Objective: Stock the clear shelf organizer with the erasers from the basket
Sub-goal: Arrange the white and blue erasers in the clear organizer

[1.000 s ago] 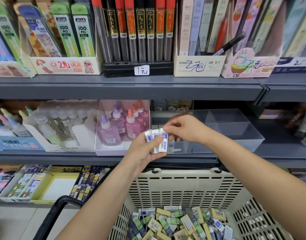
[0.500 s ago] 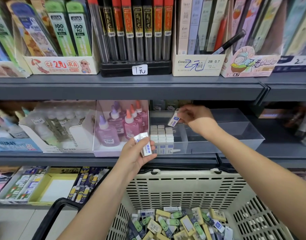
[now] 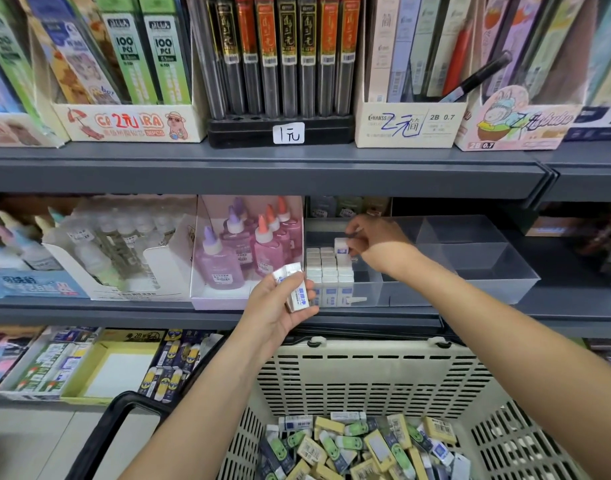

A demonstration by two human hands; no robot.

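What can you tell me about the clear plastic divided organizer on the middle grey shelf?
The clear plastic divided organizer is a low, open-topped rectangular tray with transparent walls and inner dividers. It sits flat on the grey shelf, right of the pink glue-bottle box. Its left compartment holds neat rows of upright white erasers; the right compartments show nothing inside. The right hand reaches into it, pinching one white eraser above the rows.

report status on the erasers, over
Right hand pinching one white eraser over the rows in the clear organizer. Left hand holds spare erasers. Nothing in the way.
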